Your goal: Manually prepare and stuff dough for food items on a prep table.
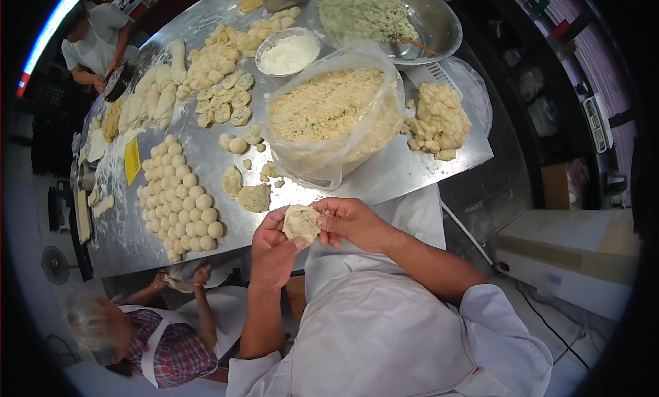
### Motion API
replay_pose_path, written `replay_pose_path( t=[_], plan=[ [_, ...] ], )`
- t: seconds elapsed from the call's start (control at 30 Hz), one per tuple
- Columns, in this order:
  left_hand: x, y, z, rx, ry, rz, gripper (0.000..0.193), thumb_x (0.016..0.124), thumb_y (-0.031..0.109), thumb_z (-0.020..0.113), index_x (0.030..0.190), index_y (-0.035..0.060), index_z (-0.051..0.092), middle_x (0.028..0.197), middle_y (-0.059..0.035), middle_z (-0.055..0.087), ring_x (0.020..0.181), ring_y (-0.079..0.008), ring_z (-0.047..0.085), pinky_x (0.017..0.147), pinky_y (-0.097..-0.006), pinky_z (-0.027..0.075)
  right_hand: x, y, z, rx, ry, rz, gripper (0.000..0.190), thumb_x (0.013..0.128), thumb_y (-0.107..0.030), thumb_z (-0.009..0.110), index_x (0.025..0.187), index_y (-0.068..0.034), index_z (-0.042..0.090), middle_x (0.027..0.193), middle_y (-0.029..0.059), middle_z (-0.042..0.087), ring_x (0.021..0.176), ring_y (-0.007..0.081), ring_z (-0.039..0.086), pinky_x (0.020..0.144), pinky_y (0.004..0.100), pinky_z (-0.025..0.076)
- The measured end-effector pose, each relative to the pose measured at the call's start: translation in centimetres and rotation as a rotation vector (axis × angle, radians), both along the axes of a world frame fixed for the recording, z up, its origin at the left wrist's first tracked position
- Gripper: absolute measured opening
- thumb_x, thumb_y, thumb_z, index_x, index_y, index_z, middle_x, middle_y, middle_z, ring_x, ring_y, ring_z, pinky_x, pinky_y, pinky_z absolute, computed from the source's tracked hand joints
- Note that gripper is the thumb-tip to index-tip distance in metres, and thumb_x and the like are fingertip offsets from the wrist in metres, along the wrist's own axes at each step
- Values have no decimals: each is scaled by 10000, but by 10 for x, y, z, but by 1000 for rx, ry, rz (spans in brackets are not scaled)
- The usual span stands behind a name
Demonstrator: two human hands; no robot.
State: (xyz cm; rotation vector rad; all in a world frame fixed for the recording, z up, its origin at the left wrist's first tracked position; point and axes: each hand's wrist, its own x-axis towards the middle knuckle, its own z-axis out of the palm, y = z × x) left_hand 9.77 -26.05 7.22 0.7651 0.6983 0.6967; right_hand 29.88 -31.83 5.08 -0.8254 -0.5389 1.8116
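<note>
A flattened round of dough (301, 223) is held up in front of my apron, near the table's front edge. My left hand (273, 245) grips its left rim, thumb across the lower edge. From the other side, the fingers of my right hand (350, 222) pinch the right rim; what else they may hold is hidden. Just beyond my hands lie a flat dough piece (254, 198) and a smaller one (232, 181) with crumbs of dough. A clear plastic bag (334, 163) of crumbly, green-flecked filling (327, 106) stands behind them.
On the steel table (381, 183) are rows of dough balls (180, 201), a dough heap (440, 121), a flour bowl (288, 54) and a large metal basin (437, 16) with shredded filling. One person (165, 330) sits at my left; another (103, 42) stands at the far end.
</note>
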Motion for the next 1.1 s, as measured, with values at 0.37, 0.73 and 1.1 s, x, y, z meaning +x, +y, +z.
replay_pose_path(
  t=[0.37, 0.73, 1.1],
  plan=[
    [-14, 37, 19, 170, 242, 248, 627, 756, -151, 600, 1364, -45, 495, 1279, -154, 632, 1186, -222, 634, 1033, -355, 520, 13, 7, 18, -59, -246, -109, 252, 1029, -172, 638, 1200, 12, 616, 947, 64, 667, 712, 95, 619, 575, 240, 508],
    [-31, 115, -11, 797, 977, 177, 445, 862, 2, 644, 1304, 20, 596, 1269, -103, 596, 1125, -237, 558, 944, -350, 484, 64, 68, 99, 589, -1212, -541, 258, 970, -153, 654, 1193, -26, 681, 1320, 165, 590, 1311, 317, 492, 1106, 411, 400],
    [18, 129, -3, 1053, 909, 434, 272, 997, 148, 640, 1243, 30, 634, 1148, -90, 649, 1010, -220, 579, 881, -358, 476, -33, 13, -27, 987, -1663, 92, 482, 962, -379, 640, 1359, -107, 621, 1483, 131, 522, 1427, 297, 438, 1174, 500, 338]
  ],
)
